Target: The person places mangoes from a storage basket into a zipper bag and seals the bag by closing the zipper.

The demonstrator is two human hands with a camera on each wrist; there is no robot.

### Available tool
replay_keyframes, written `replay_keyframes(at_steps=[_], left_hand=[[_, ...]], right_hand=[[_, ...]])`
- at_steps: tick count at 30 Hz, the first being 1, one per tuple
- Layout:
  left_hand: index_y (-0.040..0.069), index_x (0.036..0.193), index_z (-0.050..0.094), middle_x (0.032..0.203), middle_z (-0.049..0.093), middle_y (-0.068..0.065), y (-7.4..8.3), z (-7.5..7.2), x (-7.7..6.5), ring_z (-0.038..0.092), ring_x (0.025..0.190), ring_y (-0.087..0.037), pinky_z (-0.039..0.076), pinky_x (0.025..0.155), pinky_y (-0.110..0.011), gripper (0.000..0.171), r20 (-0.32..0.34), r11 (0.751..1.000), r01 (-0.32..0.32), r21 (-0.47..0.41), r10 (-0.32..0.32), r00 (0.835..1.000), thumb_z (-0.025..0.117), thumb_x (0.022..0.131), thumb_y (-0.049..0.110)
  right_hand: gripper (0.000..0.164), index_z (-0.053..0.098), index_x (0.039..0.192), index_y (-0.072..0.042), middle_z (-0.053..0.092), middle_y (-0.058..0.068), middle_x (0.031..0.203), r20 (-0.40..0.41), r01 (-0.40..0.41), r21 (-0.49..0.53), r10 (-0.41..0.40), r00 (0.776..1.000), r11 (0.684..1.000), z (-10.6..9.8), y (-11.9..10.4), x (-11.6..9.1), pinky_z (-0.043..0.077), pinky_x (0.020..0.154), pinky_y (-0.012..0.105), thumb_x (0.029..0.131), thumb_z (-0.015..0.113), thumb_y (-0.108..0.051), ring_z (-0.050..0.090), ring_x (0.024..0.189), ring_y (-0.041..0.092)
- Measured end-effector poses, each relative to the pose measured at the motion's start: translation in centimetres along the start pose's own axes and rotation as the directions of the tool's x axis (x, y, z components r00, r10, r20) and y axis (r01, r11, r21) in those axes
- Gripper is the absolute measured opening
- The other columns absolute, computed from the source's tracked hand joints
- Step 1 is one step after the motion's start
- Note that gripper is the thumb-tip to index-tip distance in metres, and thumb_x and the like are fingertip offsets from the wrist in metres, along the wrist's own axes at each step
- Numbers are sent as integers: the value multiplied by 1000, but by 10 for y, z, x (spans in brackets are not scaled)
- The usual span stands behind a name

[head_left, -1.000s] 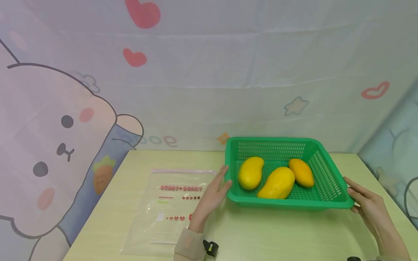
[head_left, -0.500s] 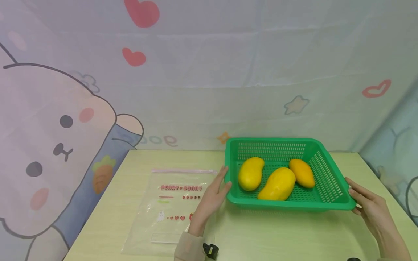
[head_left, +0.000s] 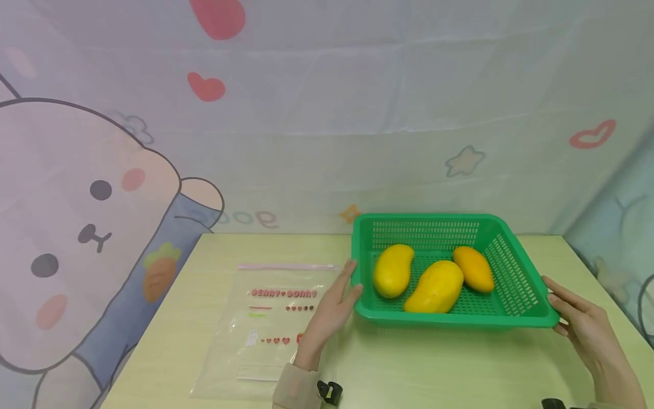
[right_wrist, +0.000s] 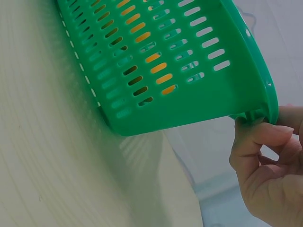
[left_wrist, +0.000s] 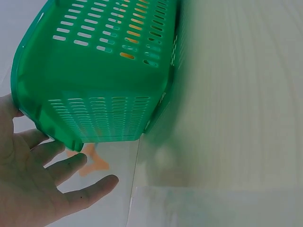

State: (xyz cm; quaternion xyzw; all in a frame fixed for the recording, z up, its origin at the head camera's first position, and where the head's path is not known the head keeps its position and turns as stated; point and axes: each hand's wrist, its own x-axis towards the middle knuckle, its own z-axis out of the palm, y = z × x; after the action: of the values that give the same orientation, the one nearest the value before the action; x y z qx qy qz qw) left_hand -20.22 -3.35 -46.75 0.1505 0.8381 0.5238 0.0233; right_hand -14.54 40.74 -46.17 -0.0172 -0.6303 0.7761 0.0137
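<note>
A green plastic basket with slotted walls stands on the table, holding three mangoes. Two are yellow, a left mango and a middle mango; the smaller right mango is more orange. My left hand rests against the basket's left rim, its fingers spread and mostly straight, as the left wrist view shows. At the opposite end my right hand pinches the rim near the front right corner. In the right wrist view, this hand has its fingers curled under the rim.
A clear zip bag with pink print lies flat on the pale wooden table, left of the basket and partly behind my left forearm. A patterned cloth backdrop hangs along the table's rear edge. A dark cable shows at far right.
The head view has shifted slightly. Both hands stay at the basket's ends, and the mangoes keep their places inside it.
</note>
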Motion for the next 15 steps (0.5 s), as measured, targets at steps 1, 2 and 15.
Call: replay_keyframes(at_steps=[1,2,15], left_hand=[[33,153,21,161,14,10,1,0,0,17,150,-19,19,120,-47,58,-1,1000,1,0,-1,1000,45,100,40],[32,153,21,161,14,10,1,0,-1,17,150,-19,19,120,-47,58,-1,1000,2,-1,-2,1000,45,100,40],[32,153,22,162,16,4,2,2,-1,18,150,-21,20,119,-48,58,-12,1000,20,-20,-21,1000,45,101,36]], right_hand=[[37,62,127,-31,64,-27,111,3,1,0,-1,1000,1000,0,0,0,42,50,20,97,54,-11,61,71,3],[37,62,127,-30,64,-27,112,4,2,1,-2,1000,1000,0,0,-1,42,50,20,97,54,-11,61,71,3],[37,63,125,-32,65,-27,111,17,-21,3,21,1000,1000,0,-5,-2,51,58,18,98,52,-9,65,77,1]])
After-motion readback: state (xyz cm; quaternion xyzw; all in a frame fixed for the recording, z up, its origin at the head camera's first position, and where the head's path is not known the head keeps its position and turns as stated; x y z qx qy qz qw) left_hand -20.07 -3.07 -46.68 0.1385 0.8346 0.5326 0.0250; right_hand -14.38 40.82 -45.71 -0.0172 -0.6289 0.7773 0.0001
